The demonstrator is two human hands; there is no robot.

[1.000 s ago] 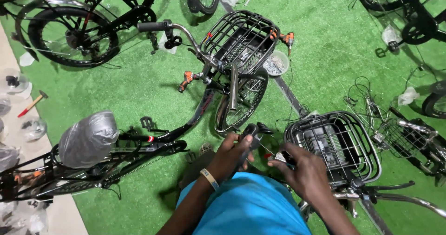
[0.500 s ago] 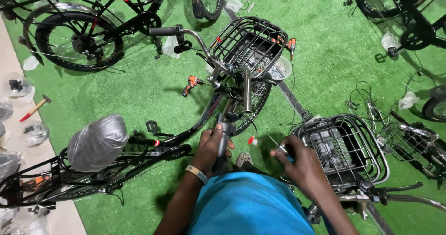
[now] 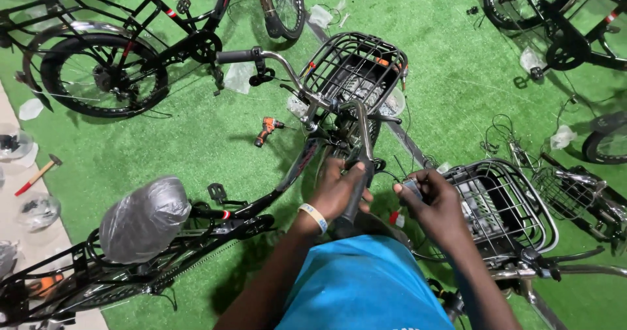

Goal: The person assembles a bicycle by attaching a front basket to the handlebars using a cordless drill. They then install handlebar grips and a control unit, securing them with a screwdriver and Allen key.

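Head view, looking down over a blue shirt. Green artificial turf floor, short-pile, covers nearly the whole frame.

Black bicycle stands across the centre; saddle wrapped in grey plastic film, glossy and crumpled. Front wire basket, black mesh, rounded rectangle, holds a clear plastic bag; contents not legible. Second bicycle at lower right carries a grey wire basket of the same shape, with something pale inside, too unclear to name. More black bicycles along the top edge and right side, with loose cables lying on the turf between them.

Handlebar: chromed curved tube, black rubber grip at the far end. Near end of the bar runs down toward the person.

Left hand closed around the near black handlebar grip; pale wristband on the wrist. Right hand just beside it, fingers pinched narrow on a small grey part; kind cannot be told.

Orange cordless drill lies on the turf left of the front wheel, well apart from both hands. Red-handled hammer lies on the pale floor strip at far left, near clear plastic bags.
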